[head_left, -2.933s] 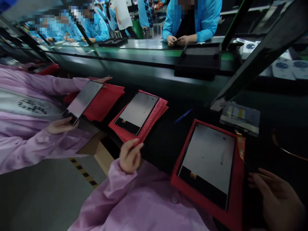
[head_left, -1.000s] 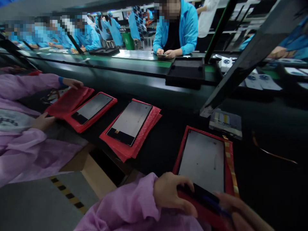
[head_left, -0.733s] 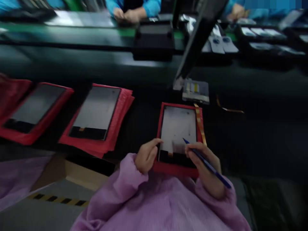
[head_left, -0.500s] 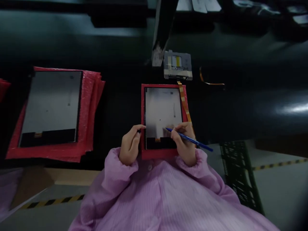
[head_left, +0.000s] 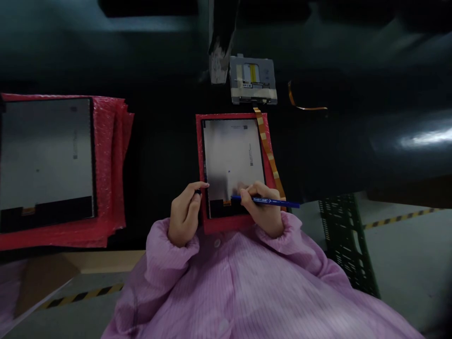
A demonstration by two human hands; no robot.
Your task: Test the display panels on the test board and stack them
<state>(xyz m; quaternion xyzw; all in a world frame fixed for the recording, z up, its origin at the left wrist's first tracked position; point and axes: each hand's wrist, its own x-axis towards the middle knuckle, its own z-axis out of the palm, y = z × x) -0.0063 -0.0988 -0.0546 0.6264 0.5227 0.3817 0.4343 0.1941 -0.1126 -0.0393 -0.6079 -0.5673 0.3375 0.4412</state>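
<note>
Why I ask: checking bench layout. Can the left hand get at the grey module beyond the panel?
Probably yes: the left hand only touches the panel, and bare bench lies between it and the grey module.

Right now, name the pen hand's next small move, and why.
Probably lower the blue pen tip onto the panel, bottom left: the right hand holds it by the black strip, while the left hand pins the red tray.

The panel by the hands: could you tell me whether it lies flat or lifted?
Flat: the panel lies on the red wrap, border showing all round; left hand at its edge, right hand holding a pen over it.
</note>
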